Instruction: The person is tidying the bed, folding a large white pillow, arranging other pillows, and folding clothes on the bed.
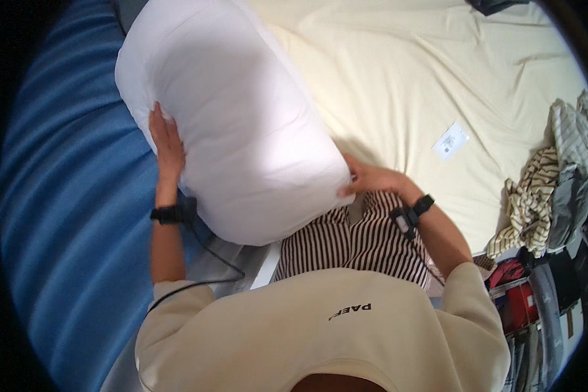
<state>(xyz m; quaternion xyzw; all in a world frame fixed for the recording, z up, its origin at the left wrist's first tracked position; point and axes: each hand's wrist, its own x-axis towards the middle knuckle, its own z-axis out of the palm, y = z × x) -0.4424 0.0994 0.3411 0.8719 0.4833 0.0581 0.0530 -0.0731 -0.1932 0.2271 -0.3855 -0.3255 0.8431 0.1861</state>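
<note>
A large, plump white pillow (pixel 242 117) lies slantwise in front of me, its near end close to my lap. My left hand (pixel 168 140) rests along its left side with the fingers stretched out flat against the cloth. At the near right corner, my right hand (pixel 366 178) is closed on the pillow's edge, some fingers tucked behind it and partly hidden. Each wrist wears a black band with a small device and cable.
A cream sheet (pixel 372 72) covers the bed to the right, with a small white printed card (pixel 451 140) on it. Blue pleated fabric (pixel 78 196) hangs at left. Crumpled striped clothes (pixel 532 196) lie at the right edge, above folded garments (pixel 526 300).
</note>
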